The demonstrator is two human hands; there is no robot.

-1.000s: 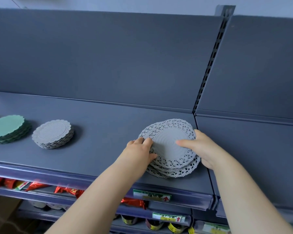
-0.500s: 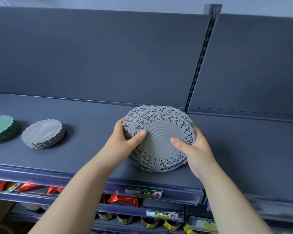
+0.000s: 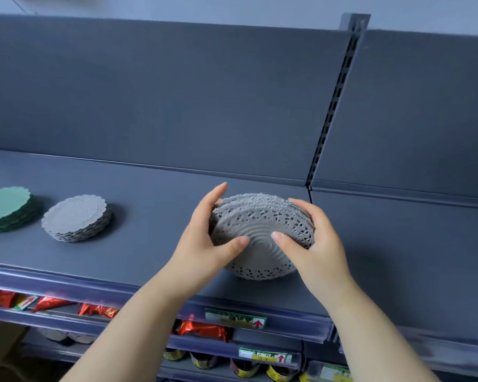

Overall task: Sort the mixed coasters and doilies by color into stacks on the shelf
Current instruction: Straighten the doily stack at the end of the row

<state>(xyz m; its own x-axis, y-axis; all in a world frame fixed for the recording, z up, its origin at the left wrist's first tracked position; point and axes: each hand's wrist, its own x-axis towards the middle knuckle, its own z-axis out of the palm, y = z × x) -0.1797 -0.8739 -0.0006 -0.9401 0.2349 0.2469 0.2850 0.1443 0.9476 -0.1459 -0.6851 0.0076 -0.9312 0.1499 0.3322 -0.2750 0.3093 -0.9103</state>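
A stack of grey lace doilies (image 3: 262, 230) is held tilted on edge, its lower rim on the dark grey shelf (image 3: 149, 244). My left hand (image 3: 204, 244) grips its left side with the thumb on the top face. My right hand (image 3: 312, 244) grips the right side, thumb on the ringed centre. Further left on the shelf lie a stack of grey scalloped coasters (image 3: 76, 217) and a stack of green scalloped coasters (image 3: 7, 208), each flat.
The shelf's back panel rises behind, with a slotted upright (image 3: 331, 111) at the right. A second shelf bay (image 3: 411, 257) lies right of the upright. Lower shelves hold red foil packets (image 3: 202, 328), tins and price labels (image 3: 235, 318).
The doily stack was lifted off the shelf by both hands and then tipped up on its edge. My fingers moved from resting on top to gripping both sides.
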